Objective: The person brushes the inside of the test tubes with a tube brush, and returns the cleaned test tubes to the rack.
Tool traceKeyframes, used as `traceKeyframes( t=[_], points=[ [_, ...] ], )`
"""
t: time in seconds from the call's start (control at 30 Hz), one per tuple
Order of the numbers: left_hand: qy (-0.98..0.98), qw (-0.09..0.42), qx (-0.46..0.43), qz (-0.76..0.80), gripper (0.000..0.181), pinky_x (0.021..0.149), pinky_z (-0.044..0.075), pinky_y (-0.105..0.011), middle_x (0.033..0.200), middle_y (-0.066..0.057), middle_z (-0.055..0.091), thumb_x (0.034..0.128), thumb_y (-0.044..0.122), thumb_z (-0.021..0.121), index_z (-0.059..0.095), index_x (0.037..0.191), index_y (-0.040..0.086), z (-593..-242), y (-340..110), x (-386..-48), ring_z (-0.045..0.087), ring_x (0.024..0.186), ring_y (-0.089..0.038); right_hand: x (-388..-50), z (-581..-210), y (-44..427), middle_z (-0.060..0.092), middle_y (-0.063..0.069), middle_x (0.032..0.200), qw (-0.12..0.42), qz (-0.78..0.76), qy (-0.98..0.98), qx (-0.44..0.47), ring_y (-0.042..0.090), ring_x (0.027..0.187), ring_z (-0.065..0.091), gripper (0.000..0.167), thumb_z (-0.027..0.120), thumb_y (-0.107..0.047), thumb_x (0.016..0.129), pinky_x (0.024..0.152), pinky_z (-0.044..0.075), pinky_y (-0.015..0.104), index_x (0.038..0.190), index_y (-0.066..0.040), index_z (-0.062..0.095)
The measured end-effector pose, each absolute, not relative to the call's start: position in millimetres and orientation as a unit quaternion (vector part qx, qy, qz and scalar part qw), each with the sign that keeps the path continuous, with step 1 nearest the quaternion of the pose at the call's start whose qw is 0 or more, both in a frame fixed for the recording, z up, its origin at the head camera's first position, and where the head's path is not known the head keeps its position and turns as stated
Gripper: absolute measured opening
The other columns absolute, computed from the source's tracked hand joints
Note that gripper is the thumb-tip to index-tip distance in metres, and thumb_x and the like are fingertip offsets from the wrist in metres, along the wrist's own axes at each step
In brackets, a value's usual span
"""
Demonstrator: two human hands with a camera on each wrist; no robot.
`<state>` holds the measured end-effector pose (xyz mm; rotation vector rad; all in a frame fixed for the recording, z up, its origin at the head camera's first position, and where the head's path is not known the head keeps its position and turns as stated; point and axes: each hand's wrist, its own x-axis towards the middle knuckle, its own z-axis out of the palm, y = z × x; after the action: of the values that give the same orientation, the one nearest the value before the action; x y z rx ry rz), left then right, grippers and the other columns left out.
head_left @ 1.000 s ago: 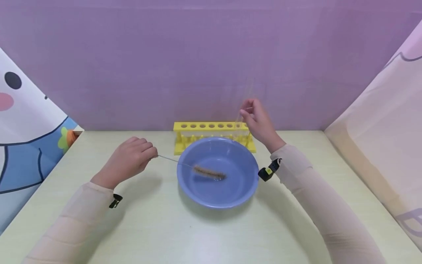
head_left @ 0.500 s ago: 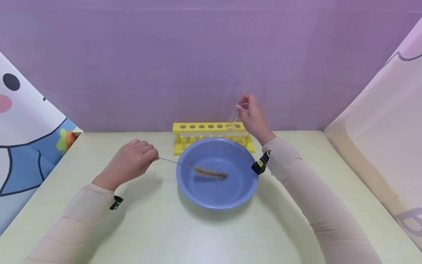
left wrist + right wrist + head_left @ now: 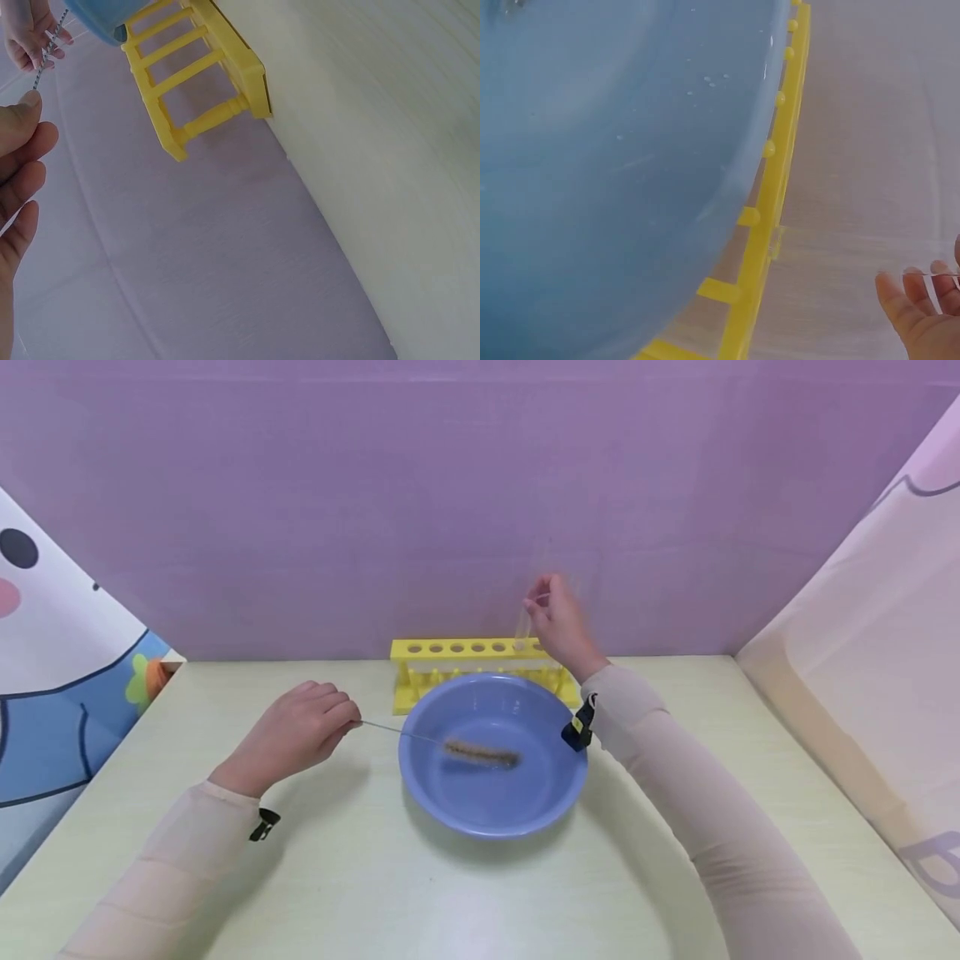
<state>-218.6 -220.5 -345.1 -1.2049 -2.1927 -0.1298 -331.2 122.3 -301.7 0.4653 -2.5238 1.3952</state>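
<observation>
My left hand (image 3: 296,731) pinches the thin twisted wire handle of a test tube brush (image 3: 480,753). The bristles hang slanted over the inside of a blue basin (image 3: 491,820). At the back, my right hand (image 3: 564,625) holds a clear test tube (image 3: 523,625) between thumb and fingers, close to upright. Its lower end meets a hole near the right end of a yellow test tube rack (image 3: 431,649); how far in it sits, I cannot tell. In the left wrist view the wire (image 3: 52,45) rises from the fingertips.
The basin stands in front of the rack and hides part of its base. Water drops (image 3: 709,79) cling to the basin wall. A purple cloth (image 3: 360,510) hangs right behind the rack, with cloth panels on both sides of the pale table (image 3: 360,877).
My right hand has moved left along the rack, and the test tube's lower end has come to a hole. The left hand and brush have hardly moved.
</observation>
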Motion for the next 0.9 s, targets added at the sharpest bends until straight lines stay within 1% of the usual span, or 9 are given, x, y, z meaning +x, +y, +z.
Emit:
traceKeyframes(
  t=[0.17,0.23,0.33,0.4,0.6,0.73,0.77,0.9],
  points=[
    [-0.830,0.313,-0.459,-0.053,0.022,0.062,0.043,-0.033,0.072,-0.001,0.060,0.0661,-0.002,0.077,0.062,0.081,0.007,-346,-221,-219,0.053,0.067,-0.018,-334,-301,119,0.048,0.014,0.112,0.096,0.467,-0.864,0.165,0.028,0.112,0.051,0.016,0.046,-0.008,0.098,0.090,0.048,0.040,0.110,-0.002,0.038],
    [-0.829,0.314,-0.460,-0.054,0.022,0.062,0.043,-0.032,0.072,-0.001,0.059,0.0667,-0.001,0.076,0.062,0.081,0.007,-347,-222,-219,0.053,0.067,-0.018,-335,-301,119,0.048,0.014,0.109,0.091,0.461,-0.866,0.169,0.027,0.108,0.052,0.014,0.045,-0.007,0.098,0.087,0.049,0.038,0.108,-0.003,0.038],
    [-0.827,0.315,-0.462,-0.055,0.021,0.062,0.043,-0.032,0.072,0.000,0.059,0.0677,0.000,0.075,0.062,0.081,0.007,-347,-222,-219,0.053,0.067,-0.018,-338,-304,119,0.049,0.015,0.105,0.083,0.455,-0.869,0.175,0.028,0.100,0.053,0.012,0.046,-0.005,0.097,0.079,0.049,0.038,0.106,-0.002,0.038],
    [-0.826,0.316,-0.462,-0.055,0.020,0.063,0.043,-0.032,0.073,0.000,0.060,0.0679,0.001,0.076,0.062,0.081,0.007,-348,-222,-219,0.053,0.067,-0.018,-339,-306,120,0.050,0.016,0.103,0.078,0.446,-0.874,0.176,0.029,0.098,0.054,0.011,0.046,-0.003,0.096,0.078,0.049,0.038,0.104,-0.002,0.039],
    [-0.826,0.316,-0.464,-0.058,0.020,0.063,0.044,-0.033,0.073,0.000,0.060,0.0681,0.002,0.075,0.062,0.082,0.007,-349,-221,-220,0.053,0.068,-0.018,-341,-311,121,0.052,0.019,0.105,0.065,0.433,-0.883,0.168,0.031,0.099,0.055,0.011,0.049,-0.002,0.095,0.083,0.048,0.039,0.102,0.000,0.041],
    [-0.825,0.314,-0.466,-0.062,0.018,0.063,0.044,-0.033,0.074,0.000,0.061,0.0695,0.002,0.074,0.062,0.083,0.007,-349,-221,-220,0.054,0.068,-0.018,-344,-314,123,0.052,0.020,0.106,0.051,0.432,-0.886,0.161,0.033,0.098,0.057,0.012,0.049,-0.003,0.095,0.080,0.050,0.040,0.104,0.002,0.041],
    [-0.824,0.313,-0.467,-0.062,0.016,0.063,0.043,-0.033,0.074,0.000,0.061,0.0716,0.002,0.073,0.062,0.083,0.007,-349,-221,-220,0.054,0.068,-0.018,-345,-314,124,0.052,0.020,0.106,0.048,0.431,-0.887,0.160,0.033,0.098,0.057,0.012,0.049,-0.003,0.095,0.080,0.049,0.040,0.104,0.002,0.041],
    [-0.825,0.312,-0.468,-0.064,0.016,0.062,0.043,-0.032,0.074,-0.001,0.061,0.0723,0.001,0.072,0.063,0.083,0.007,-348,-220,-220,0.053,0.068,-0.018,-345,-315,124,0.052,0.019,0.105,0.037,0.424,-0.891,0.158,0.032,0.101,0.056,0.013,0.050,-0.003,0.095,0.084,0.049,0.040,0.104,0.001,0.042]
  ],
)
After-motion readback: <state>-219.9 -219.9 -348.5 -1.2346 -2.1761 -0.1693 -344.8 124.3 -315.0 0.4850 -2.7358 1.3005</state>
